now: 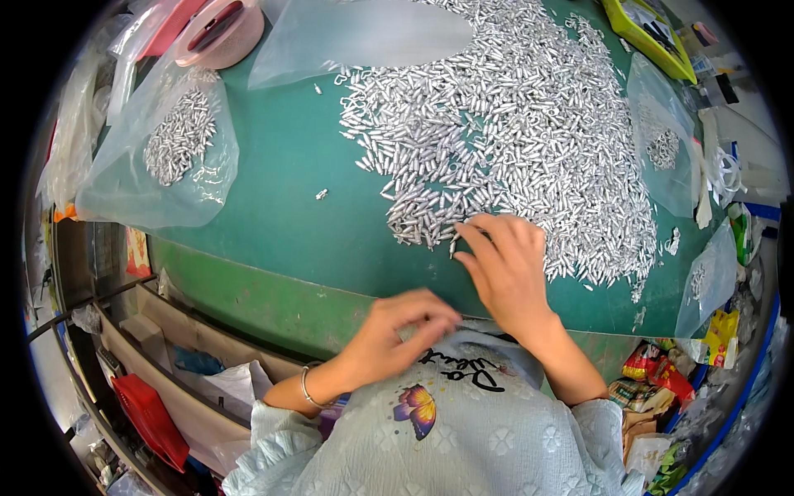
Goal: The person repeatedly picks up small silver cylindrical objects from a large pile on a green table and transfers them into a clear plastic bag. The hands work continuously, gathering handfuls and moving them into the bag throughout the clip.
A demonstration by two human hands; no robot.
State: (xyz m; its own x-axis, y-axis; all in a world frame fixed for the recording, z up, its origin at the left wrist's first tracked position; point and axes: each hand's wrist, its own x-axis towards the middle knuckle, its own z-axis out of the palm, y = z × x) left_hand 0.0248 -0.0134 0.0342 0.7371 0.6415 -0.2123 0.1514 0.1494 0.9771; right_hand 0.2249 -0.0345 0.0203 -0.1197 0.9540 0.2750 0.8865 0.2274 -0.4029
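A wide heap of small silver metal pieces (571, 157), slender and pointed at the ends, covers much of the green table (281, 157). At the heap's near edge, my right hand (510, 269) has thumb and forefinger around one small pointed metal piece (453, 245). My left hand (401, 335) is just off the table's near edge, in front of my body, slightly blurred. Its fingers are curled in toward the thumb; what they hold, if anything, is hidden. One loose metal piece (321, 194) lies apart, left of the heap.
A clear plastic bag (107, 186) with silver pieces lies at the left, near a pink bowl (252, 41). Plastic sheeting (356, 33) covers part of the far side. At the right are another plastic bag (674, 182) and a yellow-green tray (682, 62). An open drawer (194, 364) sits below left.
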